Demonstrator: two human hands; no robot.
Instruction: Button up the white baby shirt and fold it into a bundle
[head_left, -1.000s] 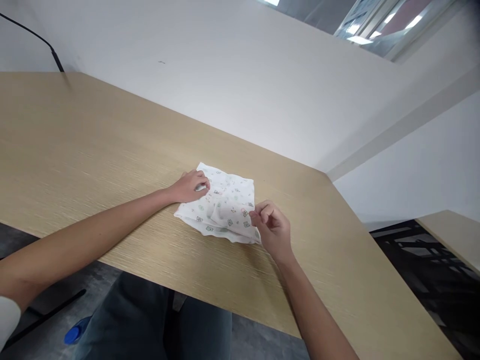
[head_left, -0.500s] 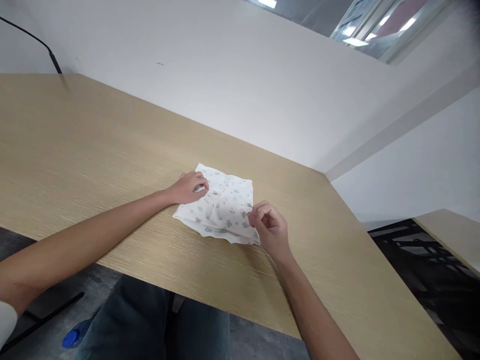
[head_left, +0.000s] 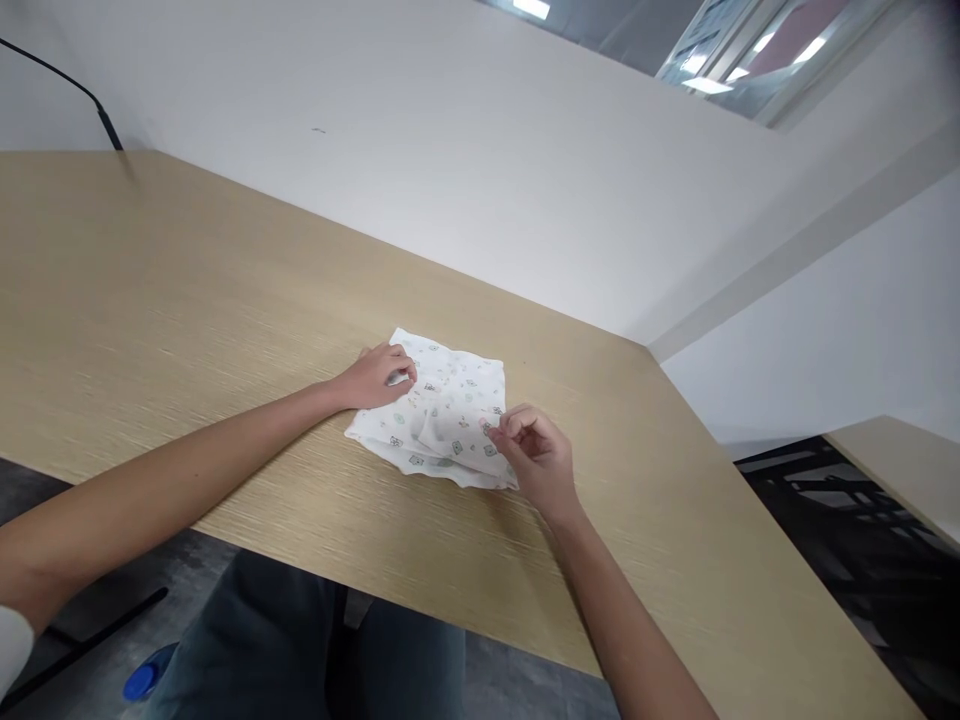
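Note:
A thin white cloth (head_left: 450, 400) printed with small green and brown figures lies on the wooden table, its edges wavy and its middle slightly wrinkled. At its left edge rests my left hand (head_left: 380, 376), fingers curled and the thumb bent toward them, with the fingertips on the cloth. My right hand (head_left: 536, 455) is at the right edge, thumb and forefinger pinched together on the cloth near its lower right corner. A small pinkish spot shows by those fingertips; I cannot make out whether it is print.
The wooden table (head_left: 247, 290) runs up to a white wall (head_left: 450, 150). A black cable (head_left: 109, 128) hangs at the far left. Beneath the table's front edge stands a bottle with a blue cap (head_left: 140, 682). Another table (head_left: 900, 460) with a dark frame is at the right.
My right hand has shifted very slightly left over the cloth, its fingers pinched closer together. The left hand stays where it was, and the view has tilted a little.

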